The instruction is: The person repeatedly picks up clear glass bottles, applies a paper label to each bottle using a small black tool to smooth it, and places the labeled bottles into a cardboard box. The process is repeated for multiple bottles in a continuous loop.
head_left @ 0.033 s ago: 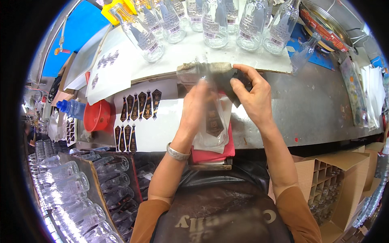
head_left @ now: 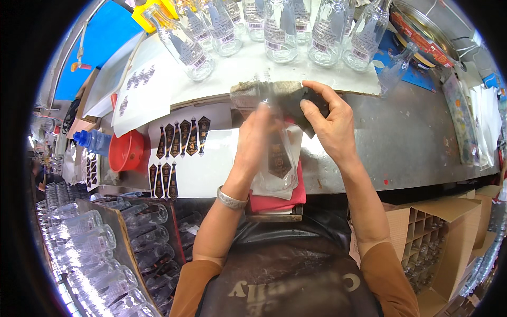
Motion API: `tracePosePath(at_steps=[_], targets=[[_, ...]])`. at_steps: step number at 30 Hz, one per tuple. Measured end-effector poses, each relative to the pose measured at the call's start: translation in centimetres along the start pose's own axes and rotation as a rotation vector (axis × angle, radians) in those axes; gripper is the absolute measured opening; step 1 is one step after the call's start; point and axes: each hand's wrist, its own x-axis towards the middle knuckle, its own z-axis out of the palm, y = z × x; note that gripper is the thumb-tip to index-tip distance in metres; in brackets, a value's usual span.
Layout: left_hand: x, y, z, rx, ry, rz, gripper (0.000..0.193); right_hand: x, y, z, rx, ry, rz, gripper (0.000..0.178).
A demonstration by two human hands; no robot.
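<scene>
A clear glass bottle (head_left: 285, 182) lies before me, its base toward me and its neck on a worn padded rest (head_left: 244, 91). A dark tie-shaped label (head_left: 278, 156) shows on its body. My left hand (head_left: 254, 138) is over the bottle's neck and shoulder, its fingers smeared by motion, so their grip cannot be made out. To the right of the neck, my right hand (head_left: 334, 120) pinches a dark flat piece (head_left: 302, 112) between thumb and fingers; its exact kind is unclear. Under the bottle's base sits a red cloth (head_left: 299, 195).
Several labelled bottles (head_left: 280, 39) stand along the back shelf. On the left are a sheet of dark tie-shaped labels (head_left: 185, 138) and a red bowl (head_left: 127, 151). Crated bottles (head_left: 95, 240) fill the lower left. An open carton (head_left: 454, 238) with dividers stands lower right.
My right hand and the dark piece have shifted very slightly. Everything else looks the same.
</scene>
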Motion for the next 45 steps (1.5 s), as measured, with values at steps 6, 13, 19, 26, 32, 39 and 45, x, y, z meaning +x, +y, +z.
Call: tracePosePath(at_steps=[6, 13, 19, 26, 32, 39, 45], targets=[[0.2, -0.5, -0.7, -0.138, -0.055, 0.017, 0.067, 3.0, -0.9, 0.5, -0.279, -0.082, -0.327, 0.035], [-3.9, 0.7, -3.3, 0.011, -0.034, 0.130, 0.075, 3.7, -4.3, 0.6, -0.509, -0.261, -0.437, 0.028], [-8.2, -1.2, -4.5, 0.547, -0.144, 0.619, 0.097, -0.4, -4.0, 1.0, -0.587, -0.324, -0.908, 0.017], [-9.5, -4.2, -4.3, 0.850, -0.076, 0.723, 0.124, -4.4, -5.0, 0.4, -0.553, -0.619, -0.585, 0.026], [-9.4, -4.3, -5.1, 0.739, -0.144, 0.575, 0.119, -2.2, -2.7, 0.6, -0.371, -0.356, -0.753, 0.033], [-9.7, -2.9, -4.7, 0.637, -0.185, 0.527, 0.115, 1.6, -2.5, 0.1, -0.207, -0.321, -0.378, 0.020], [-9.1, -4.0, -5.3, 0.517, -0.217, 0.481, 0.113, -6.0, -1.9, -1.4, -0.086, -0.691, -0.571, 0.024]])
